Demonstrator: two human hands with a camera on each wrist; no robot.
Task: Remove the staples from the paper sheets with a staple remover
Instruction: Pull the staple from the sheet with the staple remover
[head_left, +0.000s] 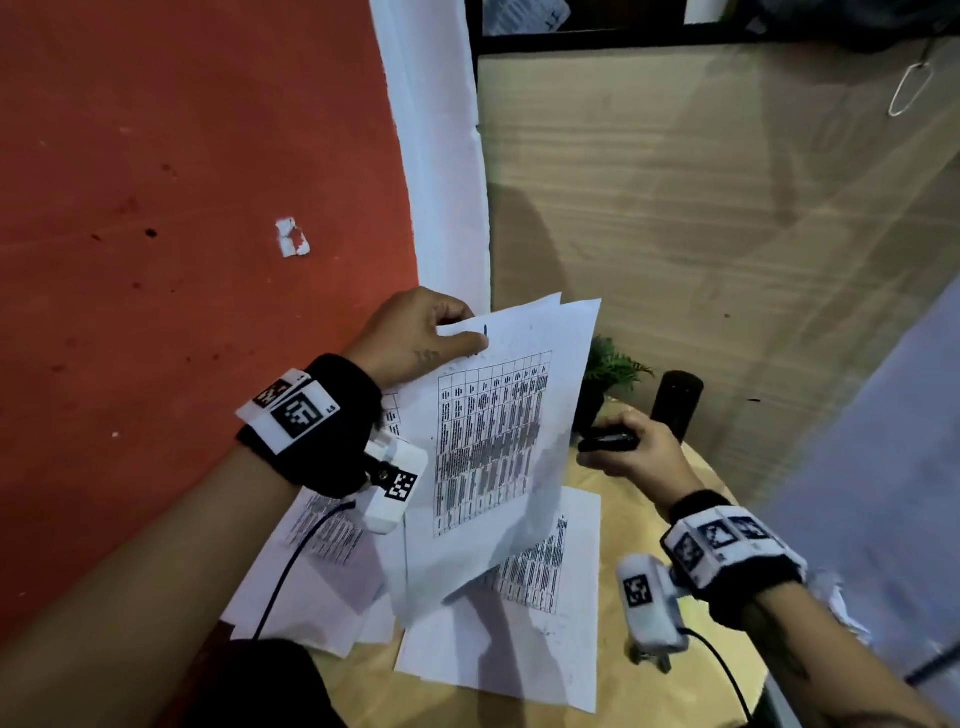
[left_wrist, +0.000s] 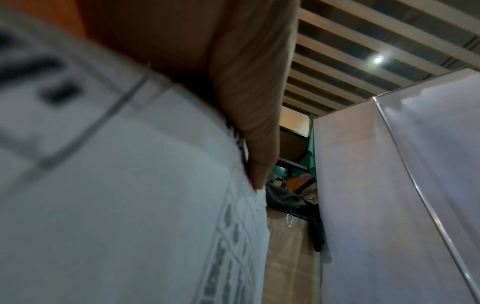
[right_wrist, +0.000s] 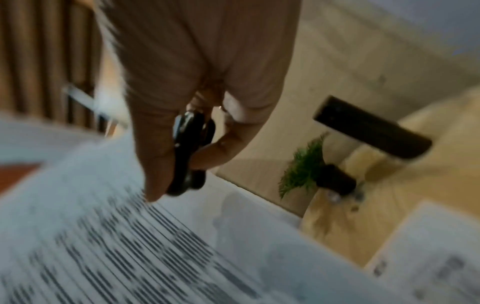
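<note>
- A light wooden table (head_left: 618, 670) carries loose printed sheets (head_left: 519, 639) nearest the person, some overlapping.
- Above them the left hand (head_left: 415, 332) holds a stapled set of paper sheets (head_left: 498, 441) in the air, thumb and fingers pinching its top left corner, so the pages hang tilted over the table.
- Just right of the hanging pages, the right hand (head_left: 639, 452) is curled around a black staple remover (head_left: 608, 441), close to the sheets' right edge but apart from it.
- Behind that hand stand a small potted plant (head_left: 608, 379) and a black cylinder (head_left: 675, 405).
- Beyond, a red wall (head_left: 182, 208) lies to the left, a wood-grain partition (head_left: 701, 208) ahead, with a carabiner (head_left: 909, 88) hanging on it.
</note>
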